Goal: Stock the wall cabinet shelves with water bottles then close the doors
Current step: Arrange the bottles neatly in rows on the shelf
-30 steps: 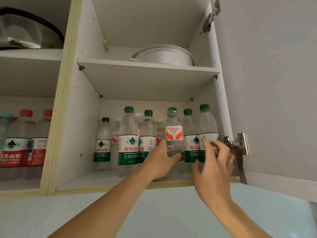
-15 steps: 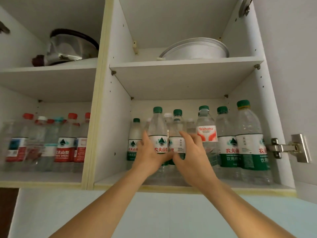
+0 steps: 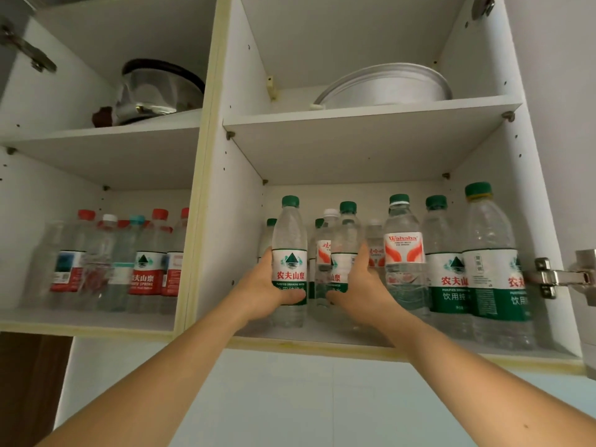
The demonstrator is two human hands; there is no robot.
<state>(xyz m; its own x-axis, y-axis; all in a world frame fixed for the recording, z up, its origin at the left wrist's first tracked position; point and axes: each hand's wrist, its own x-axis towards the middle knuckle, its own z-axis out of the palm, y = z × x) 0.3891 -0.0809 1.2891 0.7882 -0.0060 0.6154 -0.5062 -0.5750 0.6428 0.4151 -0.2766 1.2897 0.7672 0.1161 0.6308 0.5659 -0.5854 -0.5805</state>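
Left hand [image 3: 261,285] grips upright green-capped clear plastic bottle [image 3: 289,253], lower centre; right hand [image 3: 358,285] wraps neighbouring green-capped bottle [image 3: 345,250]. Both axes vertical, bottles just beside each other.

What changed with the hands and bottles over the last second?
Both hands shifted left from the Wahaha bottle. The left hand now grips the front-left green-label bottle; the right hand grips the green-cap bottle beside it. The right-end bottles, pots above and red-cap bottles stayed put.
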